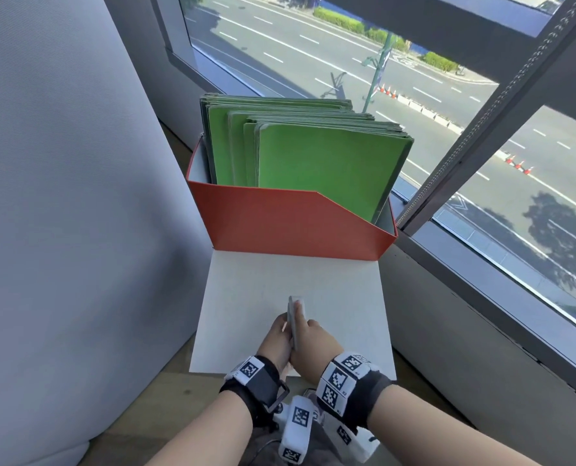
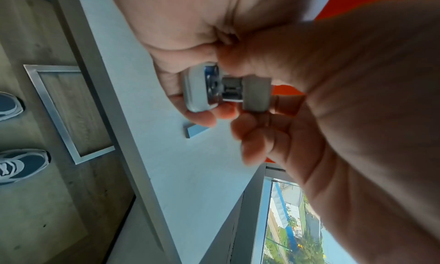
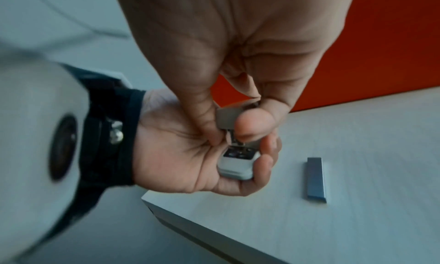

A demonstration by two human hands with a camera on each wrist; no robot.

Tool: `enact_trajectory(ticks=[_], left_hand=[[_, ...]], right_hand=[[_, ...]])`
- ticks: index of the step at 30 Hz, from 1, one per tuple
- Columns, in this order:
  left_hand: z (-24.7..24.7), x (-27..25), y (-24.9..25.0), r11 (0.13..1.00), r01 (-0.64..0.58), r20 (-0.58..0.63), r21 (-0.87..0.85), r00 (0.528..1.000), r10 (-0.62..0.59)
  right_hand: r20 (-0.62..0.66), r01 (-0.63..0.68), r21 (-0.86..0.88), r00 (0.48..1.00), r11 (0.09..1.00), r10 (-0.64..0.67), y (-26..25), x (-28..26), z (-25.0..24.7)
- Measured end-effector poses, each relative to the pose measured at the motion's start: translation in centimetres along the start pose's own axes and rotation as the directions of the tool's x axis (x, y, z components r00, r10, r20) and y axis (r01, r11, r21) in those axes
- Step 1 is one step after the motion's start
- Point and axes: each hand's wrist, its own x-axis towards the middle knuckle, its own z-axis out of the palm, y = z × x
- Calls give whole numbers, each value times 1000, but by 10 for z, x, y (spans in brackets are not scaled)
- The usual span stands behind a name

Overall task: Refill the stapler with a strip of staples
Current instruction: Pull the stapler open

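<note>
A small stapler (image 1: 293, 321) with a white base (image 3: 235, 166) and a grey top (image 2: 257, 93) is held above the white table (image 1: 246, 297). My left hand (image 1: 278, 334) cradles the base, fingers curled under it. The thumb and forefinger of my right hand (image 1: 313, 338) pinch the grey top. The top stands apart from the base, with metal showing between them. A grey strip of staples (image 3: 315, 179) lies flat on the table just right of the hands, and its end (image 2: 195, 131) shows below the fingers in the left wrist view. Neither hand touches it.
A red file box (image 1: 279, 223) full of green folders (image 1: 313, 163) stands at the back of the table. A large window (image 1: 481, 129) runs along the right and a grey partition (image 1: 61, 196) along the left. The table's near edge (image 3: 190, 228) is close under my wrists.
</note>
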Motion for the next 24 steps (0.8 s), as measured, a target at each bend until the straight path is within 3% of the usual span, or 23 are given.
enact_trajectory(ticks=[3,10,15,19,24], left_hand=[[5,0,-6,993,31,61,-111,998,-25],[16,-7,-7,971,54,65,-234,997,-40],[8,-8,-11,998,-28,-31,-58,999,26],[8,-13,-11,996,-42,-33,-84,999,39],[5,-20,-5,995,-96,8,-38,995,97]], right_hand=[[35,-3,2,999,1000,3,8,3,0],[87,-10,-21,996,1000,11,7,-2,-18],[69,24,91,997,996,-30,-2,-16,-57],[85,95,45,991,994,-99,-9,-21,-75],[8,2,94,1000,996,-2,-3,8,-99]])
